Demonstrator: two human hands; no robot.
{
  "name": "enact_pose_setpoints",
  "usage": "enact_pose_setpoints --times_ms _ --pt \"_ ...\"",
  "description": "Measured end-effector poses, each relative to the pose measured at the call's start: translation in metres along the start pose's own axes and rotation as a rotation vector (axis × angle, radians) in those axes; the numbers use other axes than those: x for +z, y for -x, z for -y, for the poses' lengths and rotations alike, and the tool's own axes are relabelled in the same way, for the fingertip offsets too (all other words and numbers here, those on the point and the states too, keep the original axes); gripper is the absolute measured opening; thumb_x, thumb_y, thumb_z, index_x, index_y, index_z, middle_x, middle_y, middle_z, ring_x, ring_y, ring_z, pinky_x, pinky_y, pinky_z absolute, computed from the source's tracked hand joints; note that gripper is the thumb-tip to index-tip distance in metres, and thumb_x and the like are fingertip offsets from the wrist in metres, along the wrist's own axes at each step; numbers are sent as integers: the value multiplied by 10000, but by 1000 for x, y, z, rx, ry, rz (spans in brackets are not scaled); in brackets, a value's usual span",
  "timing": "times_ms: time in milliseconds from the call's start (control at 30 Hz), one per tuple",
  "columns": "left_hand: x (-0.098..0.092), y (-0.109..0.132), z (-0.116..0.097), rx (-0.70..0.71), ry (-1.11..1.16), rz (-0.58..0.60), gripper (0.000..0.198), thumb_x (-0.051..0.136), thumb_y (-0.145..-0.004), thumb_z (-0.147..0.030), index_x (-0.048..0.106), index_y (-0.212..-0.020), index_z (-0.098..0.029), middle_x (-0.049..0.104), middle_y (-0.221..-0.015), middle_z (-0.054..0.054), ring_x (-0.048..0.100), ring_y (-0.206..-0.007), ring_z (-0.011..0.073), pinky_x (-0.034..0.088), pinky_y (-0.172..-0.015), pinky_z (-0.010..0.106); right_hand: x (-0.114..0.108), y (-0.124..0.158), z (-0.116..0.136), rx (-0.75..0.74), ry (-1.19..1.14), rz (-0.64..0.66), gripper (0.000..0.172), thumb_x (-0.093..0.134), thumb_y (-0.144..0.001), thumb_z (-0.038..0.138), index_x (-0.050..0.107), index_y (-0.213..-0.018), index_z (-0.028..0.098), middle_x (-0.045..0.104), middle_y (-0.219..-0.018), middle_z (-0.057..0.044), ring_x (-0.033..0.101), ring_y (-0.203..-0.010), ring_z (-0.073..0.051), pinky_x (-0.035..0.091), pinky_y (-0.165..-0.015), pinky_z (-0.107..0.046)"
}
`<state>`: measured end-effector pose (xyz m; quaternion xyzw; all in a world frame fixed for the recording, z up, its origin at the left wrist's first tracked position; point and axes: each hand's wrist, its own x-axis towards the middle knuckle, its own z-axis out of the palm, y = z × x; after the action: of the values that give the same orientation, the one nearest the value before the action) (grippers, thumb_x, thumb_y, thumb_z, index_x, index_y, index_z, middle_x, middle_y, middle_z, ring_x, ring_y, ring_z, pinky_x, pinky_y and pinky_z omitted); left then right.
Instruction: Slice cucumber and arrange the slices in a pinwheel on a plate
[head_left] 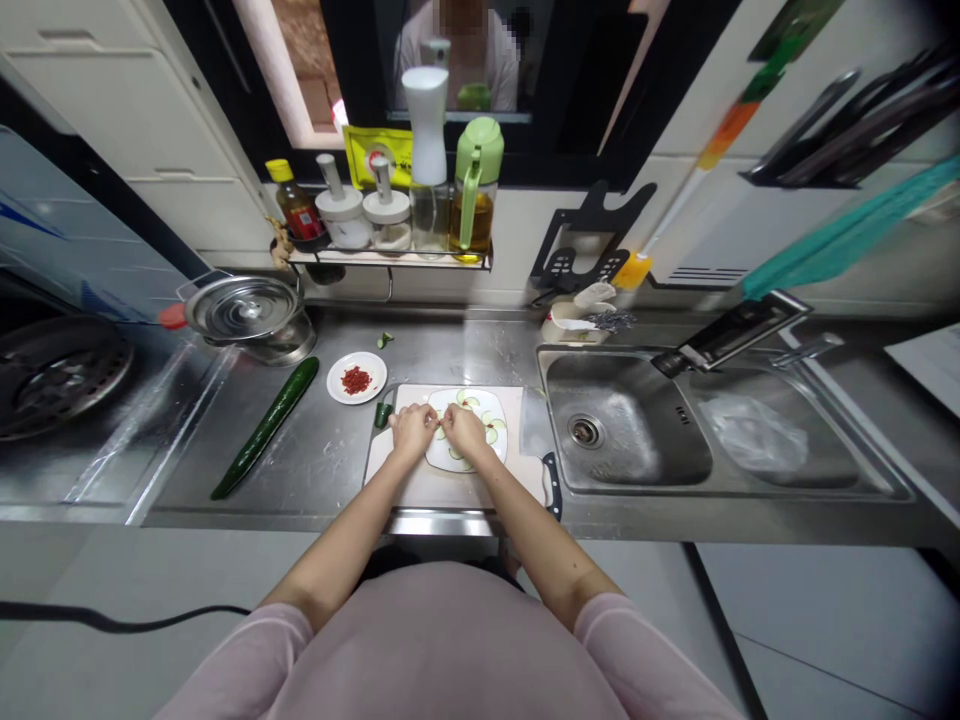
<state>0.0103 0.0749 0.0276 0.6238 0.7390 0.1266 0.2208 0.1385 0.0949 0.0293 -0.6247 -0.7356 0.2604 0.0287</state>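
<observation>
Surface (330, 465): brushed steel, scuffed, with a straight near edge.

Cutting board (381, 478): pale and flat, rounded corners, lying against the near edge of the surface.

Plate (486, 458): white, glossy, squarish with rounded corners, on the board nearer its far edge. Carries thin pale cucumber slices (491, 421) with green rims and small red bits, mostly along its edges.

Left hand (411, 432): at the plate's left edge, fingers drawn in narrow. Right hand (466, 437): over the plate's middle, fingers likewise bunched, tips almost meeting the left's. Whether either pinches anything is too small to tell. Both hands hide part of the plate.

Knife (554, 487): broad grey blade along the board's right edge; black riveted handle by its near right corner.

Cucumber chunk (382, 414): dark green, at the board's far left corner.

Saucer (337, 387): round, white, just beyond that corner; heaped with small wrinkled red pieces (355, 380).

Cucumber (268, 428): whole, long, ridged and shiny, slanting left of the board towards the near edge.

Cucumber scraps (385, 340): between saucer and far edge.

Pot (283, 346): shiny metal, lidded, towards the far edge, left of the saucer.

Shelf (390, 262): above the far edge, bearing a yellow-capped sauce bottle (300, 210), two white-lidded jars (345, 218), a spray bottle (429, 140) and a green-topped oil jug (472, 200).

Sink (637, 430): two steel basins right of the board; a crumpled clear bag (754, 435) in the right one.
</observation>
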Motion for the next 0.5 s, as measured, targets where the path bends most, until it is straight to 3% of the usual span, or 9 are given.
enact_pose_setpoints --times_ms 333,500 --pt "2 -3 1 5 11 -9 132 573 -814 -282 683 -871 -237 668 -950 69 542 -980 259 290 -816 358 0 0 2 25 -2 14 189 458 -918 294 603 -996 201 679 -903 -76 607 -818 -193 309 -618 -252" --pt "2 -2 9 -58 206 -120 136 592 -784 -270 684 -878 -237 674 -879 37 570 -901 218 327 -812 337 -10 6 -5 29 -119 -77 190 464 -896 291 617 -961 201 672 -855 -56 583 -773 -176 310 -616 -243"
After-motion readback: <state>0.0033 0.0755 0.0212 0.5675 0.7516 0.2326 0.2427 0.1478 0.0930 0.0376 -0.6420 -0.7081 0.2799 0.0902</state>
